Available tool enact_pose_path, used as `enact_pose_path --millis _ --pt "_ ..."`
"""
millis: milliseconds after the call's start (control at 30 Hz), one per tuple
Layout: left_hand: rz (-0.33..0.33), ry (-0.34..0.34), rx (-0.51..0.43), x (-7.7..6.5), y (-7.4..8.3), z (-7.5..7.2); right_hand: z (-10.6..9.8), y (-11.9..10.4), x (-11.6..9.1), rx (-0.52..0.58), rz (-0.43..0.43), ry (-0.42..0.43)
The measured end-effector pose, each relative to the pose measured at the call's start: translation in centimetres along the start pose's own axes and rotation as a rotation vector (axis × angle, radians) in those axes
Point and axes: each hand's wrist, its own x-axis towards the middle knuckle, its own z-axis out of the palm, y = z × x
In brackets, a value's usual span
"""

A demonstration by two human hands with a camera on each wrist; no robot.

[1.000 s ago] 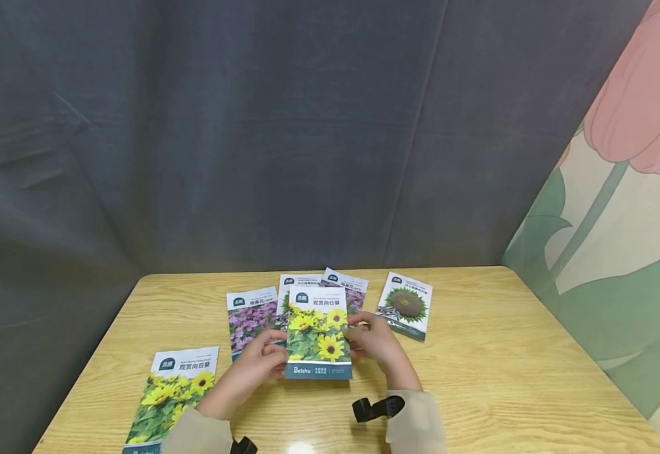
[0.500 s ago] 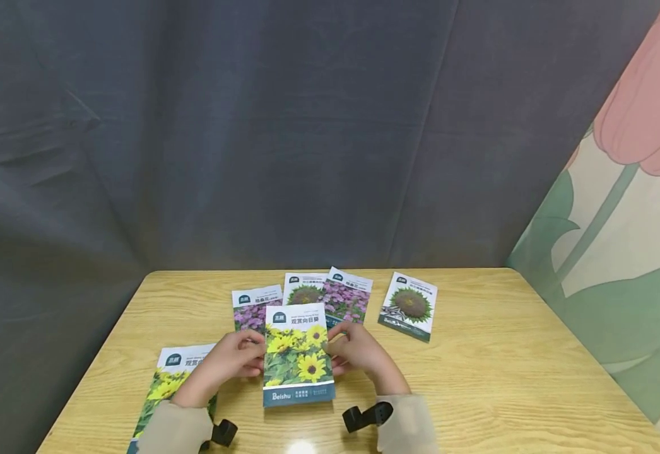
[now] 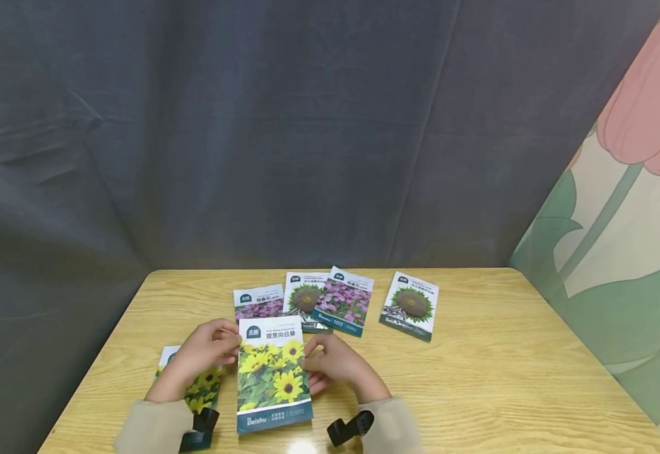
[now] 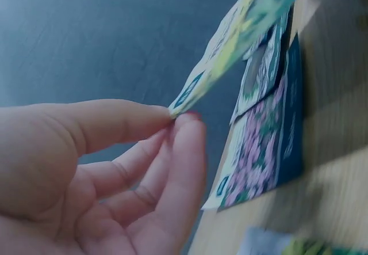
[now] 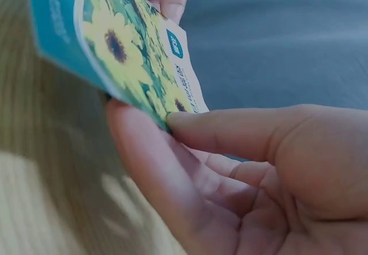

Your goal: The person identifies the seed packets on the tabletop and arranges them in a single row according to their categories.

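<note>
A seed packet with yellow sunflowers (image 3: 273, 375) is held up off the table between both hands, its printed face toward the head camera. My left hand (image 3: 207, 350) pinches its left edge between thumb and fingers; in the left wrist view the thumb and index fingertips meet at the packet's corner. On the opposite edge my right hand (image 3: 338, 366) pinches it, thumb on the printed face and fingers behind, as the right wrist view shows. A second yellow sunflower packet (image 3: 205, 388) lies on the table, partly covered by my left hand and forearm.
Behind the held packet lie a purple-flower packet (image 3: 259, 309), a sunflower-head packet (image 3: 305, 297) and another purple-flower packet (image 3: 346, 301) overlapping it. Farther right lies another sunflower-head packet (image 3: 411, 306). A dark curtain (image 3: 307, 139) hangs behind the wooden table (image 3: 506, 378).
Both hands have brought the held sunflower packet left and nearer to me. The purple-flower and sunflower-head packets behind it show more now, while the left arm covers more of the lying sunflower packet.
</note>
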Motion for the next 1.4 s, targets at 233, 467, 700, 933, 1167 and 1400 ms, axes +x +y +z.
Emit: enact_pose_path --millis 233,467,700,933,1167,1400 --pt "-0.018 0.024 0.144 -0.3 -0.3 -0.6 1.6 0.1 0.0 0.005 0.026 -0.042" --pt "-0.077 0.063 0.260 -0.5 -0.7 -0.8 3.0 0.3 0.4 0.011 0.041 -0.051" --pt "-0.125 0.080 0.362 -0.5 -1.0 -0.8 3.8 1.0 0.8 -0.032 0.007 -0.012" --pt "-0.138 0.093 0.402 -0.8 -1.0 -0.8 4.5 1.4 1.0 -0.151 -0.039 0.043" --pt "-0.122 0.095 0.499 -0.6 -1.6 -0.7 4.9 1.2 0.8 -0.217 -0.034 0.079" --pt "-0.135 0.078 0.568 -0.5 -2.2 -0.8 5.3 1.0 0.6 -0.316 -0.072 0.113"
